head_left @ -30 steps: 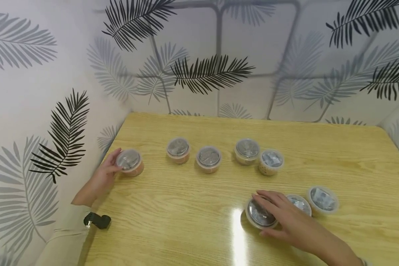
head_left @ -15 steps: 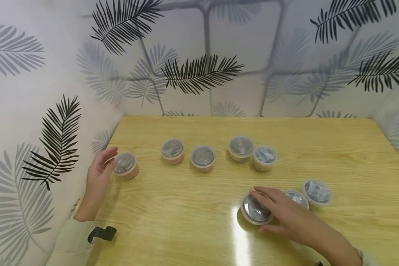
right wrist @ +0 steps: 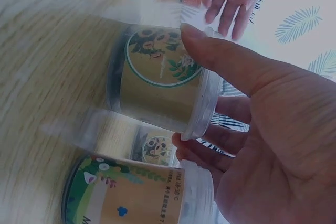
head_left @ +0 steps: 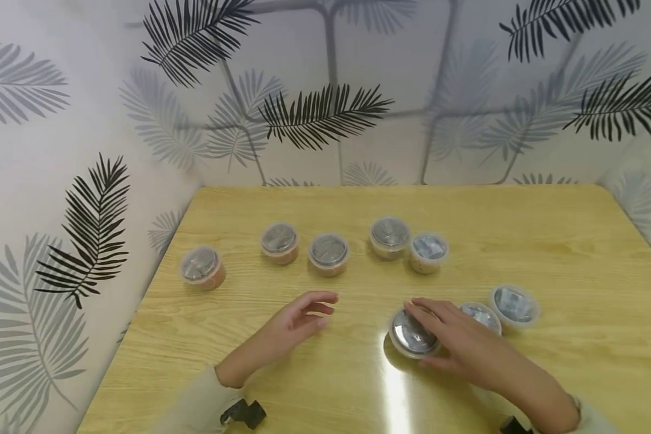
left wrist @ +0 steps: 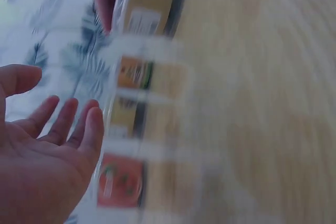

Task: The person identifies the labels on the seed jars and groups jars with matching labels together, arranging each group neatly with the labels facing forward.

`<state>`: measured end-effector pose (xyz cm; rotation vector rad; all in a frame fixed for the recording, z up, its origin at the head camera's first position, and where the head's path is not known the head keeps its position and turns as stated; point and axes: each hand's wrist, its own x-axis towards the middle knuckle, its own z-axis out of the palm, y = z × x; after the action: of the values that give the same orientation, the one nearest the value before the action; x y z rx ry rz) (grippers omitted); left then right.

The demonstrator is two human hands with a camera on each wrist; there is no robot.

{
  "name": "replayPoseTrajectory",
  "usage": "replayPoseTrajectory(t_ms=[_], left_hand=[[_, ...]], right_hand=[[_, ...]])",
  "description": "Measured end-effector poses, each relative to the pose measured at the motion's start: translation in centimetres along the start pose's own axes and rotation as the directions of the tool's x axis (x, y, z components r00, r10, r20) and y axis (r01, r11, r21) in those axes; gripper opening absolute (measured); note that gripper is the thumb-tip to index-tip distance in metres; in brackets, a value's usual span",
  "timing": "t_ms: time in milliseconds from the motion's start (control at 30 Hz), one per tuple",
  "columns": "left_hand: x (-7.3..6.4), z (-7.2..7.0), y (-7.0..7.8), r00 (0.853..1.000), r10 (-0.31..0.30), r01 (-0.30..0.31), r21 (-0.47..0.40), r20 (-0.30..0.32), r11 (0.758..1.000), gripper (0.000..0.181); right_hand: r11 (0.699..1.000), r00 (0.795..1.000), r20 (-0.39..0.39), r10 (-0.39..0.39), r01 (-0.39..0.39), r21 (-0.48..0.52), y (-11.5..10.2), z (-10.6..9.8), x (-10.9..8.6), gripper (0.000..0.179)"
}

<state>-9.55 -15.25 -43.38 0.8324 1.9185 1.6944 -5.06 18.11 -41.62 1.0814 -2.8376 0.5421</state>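
My right hand [head_left: 466, 343] holds a round, clear-lidded plastic jar [head_left: 411, 335] on the table. In the right wrist view, the thumb lies against this jar [right wrist: 160, 72], which has a floral label on a tan band, and the fingers reach round its far side near the lid. My left hand [head_left: 279, 337] hovers over the table, holding nothing, its fingers loosely bent; it also shows in the left wrist view, palm [left wrist: 47, 177] turned up. Another lidded jar [head_left: 480, 318] stands just behind the right hand, partly covered by it.
Further jars stand on the wooden table [head_left: 304, 386]: an orange one [head_left: 202, 267] at the left, two in the middle [head_left: 279, 242], a pair right of centre [head_left: 389, 237], and one farther right [head_left: 515, 305]. A leaf-patterned wall [head_left: 325, 54] borders the back and left.
My left hand has let go of the orange jar at the left and swung right, towards the table's middle. The right hand stays on its jar. The view has shifted slightly.
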Motion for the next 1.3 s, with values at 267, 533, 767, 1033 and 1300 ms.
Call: replayPoseTrajectory(t_ms=[267, 533, 767, 1033, 1300], left_hand=[[2.7, 4.6, -0.7, 0.992, -0.027, 0.007, 0.161, 0.124, 0.987, 0.053], [3.3, 7.0, -0.7, 0.994, -0.025, 0.009, 0.148, 0.104, 0.989, 0.062], [3.6, 9.0, -0.2, 0.999, -0.013, 0.004, 0.215, 0.041, 0.977, 0.078], [3.6, 10.2, 0.0, 0.993, -0.072, 0.097, 0.284, -0.096, 0.954, 0.085], [3.6, 10.0, -0.4, 0.985, -0.131, 0.160, 0.320, -0.112, 0.934, 0.093]], right_hand=[[0.999, 1.000, 0.012, 0.015, -0.015, 0.049, -0.3, 0.4, 1.0, 0.084], [0.996, 0.999, 0.005, 0.045, -0.045, 0.074, -1.5, 1.3, 1.3, 0.087], [0.998, 0.998, -0.064, 0.027, -0.023, 0.053, -1.7, 2.2, 1.2, 0.088], [0.988, 0.989, -0.074, 0.126, -0.119, 0.101, -2.4, 2.8, 1.4, 0.093], [0.967, 0.980, -0.074, 0.186, -0.170, 0.188, -3.1, 3.0, 1.5, 0.092]])
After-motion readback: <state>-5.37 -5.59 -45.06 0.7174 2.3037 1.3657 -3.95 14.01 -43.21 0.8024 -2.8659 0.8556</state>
